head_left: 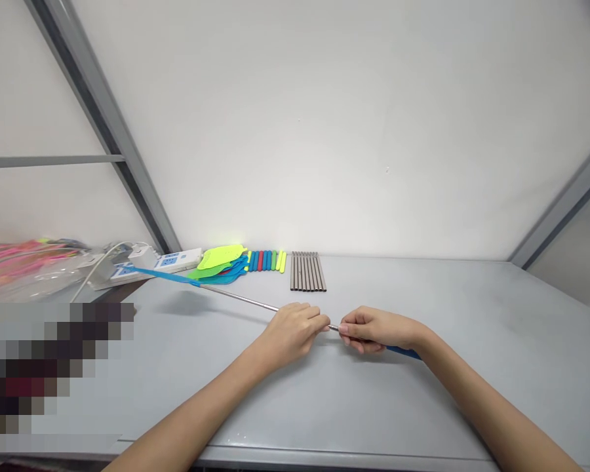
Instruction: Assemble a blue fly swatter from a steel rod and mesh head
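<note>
A telescopic fly swatter (238, 297) stretches across the middle, held just above the grey table. Its blue head is seen nearly edge-on at the far left, and its blue handle shows beyond my right wrist. My left hand (295, 330) is closed around the thin metal rod. My right hand (371, 330) grips the swatter at the handle end, thumb and fingers pinching where the metal enters. A short piece of bare rod is visible between the two hands.
Behind lie yellow, green and blue swatter heads (221, 256), a row of coloured handle grips (268, 261) and several metal tubes (308, 272). A white power strip (179, 260) with a plugged-in cable and a clear bag (34, 278) with pink items are at left. A wall closes the back.
</note>
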Available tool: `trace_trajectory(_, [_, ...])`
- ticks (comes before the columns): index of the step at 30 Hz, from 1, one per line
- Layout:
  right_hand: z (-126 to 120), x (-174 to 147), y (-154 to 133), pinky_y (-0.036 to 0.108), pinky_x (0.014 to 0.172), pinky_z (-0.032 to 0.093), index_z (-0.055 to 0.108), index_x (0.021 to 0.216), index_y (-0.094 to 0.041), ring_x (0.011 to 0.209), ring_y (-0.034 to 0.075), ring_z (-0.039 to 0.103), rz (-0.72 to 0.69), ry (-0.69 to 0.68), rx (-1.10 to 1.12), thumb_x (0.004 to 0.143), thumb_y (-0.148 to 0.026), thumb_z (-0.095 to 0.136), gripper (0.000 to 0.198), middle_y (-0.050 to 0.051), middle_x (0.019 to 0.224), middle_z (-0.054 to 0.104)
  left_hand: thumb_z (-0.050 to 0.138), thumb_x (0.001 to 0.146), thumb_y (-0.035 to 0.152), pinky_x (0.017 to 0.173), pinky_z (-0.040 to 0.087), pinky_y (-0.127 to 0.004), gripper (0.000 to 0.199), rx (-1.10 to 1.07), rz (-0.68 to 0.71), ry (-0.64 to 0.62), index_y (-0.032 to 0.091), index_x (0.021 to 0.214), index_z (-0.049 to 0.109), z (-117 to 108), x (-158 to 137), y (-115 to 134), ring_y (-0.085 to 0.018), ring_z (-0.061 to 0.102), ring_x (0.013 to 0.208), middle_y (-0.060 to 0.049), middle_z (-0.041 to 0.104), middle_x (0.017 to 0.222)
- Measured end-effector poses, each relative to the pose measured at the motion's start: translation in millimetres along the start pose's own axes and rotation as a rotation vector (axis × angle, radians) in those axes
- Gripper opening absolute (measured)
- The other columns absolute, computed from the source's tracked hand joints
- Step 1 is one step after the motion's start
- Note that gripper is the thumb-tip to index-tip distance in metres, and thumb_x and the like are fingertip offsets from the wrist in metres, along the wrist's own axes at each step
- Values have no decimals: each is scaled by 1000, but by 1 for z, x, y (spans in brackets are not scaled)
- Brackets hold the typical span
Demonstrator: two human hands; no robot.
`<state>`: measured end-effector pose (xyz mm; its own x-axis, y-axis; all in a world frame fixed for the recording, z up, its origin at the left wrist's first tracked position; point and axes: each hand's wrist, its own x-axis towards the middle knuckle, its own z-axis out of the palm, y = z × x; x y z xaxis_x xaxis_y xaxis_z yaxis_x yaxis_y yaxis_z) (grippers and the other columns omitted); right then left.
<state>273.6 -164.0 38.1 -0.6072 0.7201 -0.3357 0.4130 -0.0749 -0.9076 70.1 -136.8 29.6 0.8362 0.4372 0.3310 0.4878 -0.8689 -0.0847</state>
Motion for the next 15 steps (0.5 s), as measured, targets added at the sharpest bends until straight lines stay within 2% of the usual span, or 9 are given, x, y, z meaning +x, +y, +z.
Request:
trace_trajectory(5, [1, 3, 0, 17, 40, 25, 42, 65, -15, 44, 4, 29, -32, 60, -4, 77, -50, 38, 37, -3, 57, 38, 38, 76, 10, 56, 31, -22, 15, -6, 4, -48, 21, 78, 49, 1, 4, -11, -10, 48, 63, 3, 55, 68])
trace_trajectory(15, [-1, -1, -5, 18, 40, 23, 40, 65, -16, 44, 4, 27, -61, 62, -41, 77, -50, 39, 36, -4, 56, 37, 34, 78, 12, 56, 30, -20, 17, -66, 25, -56, 20, 73, 48, -7, 5, -19, -10, 51, 63, 3, 56, 67])
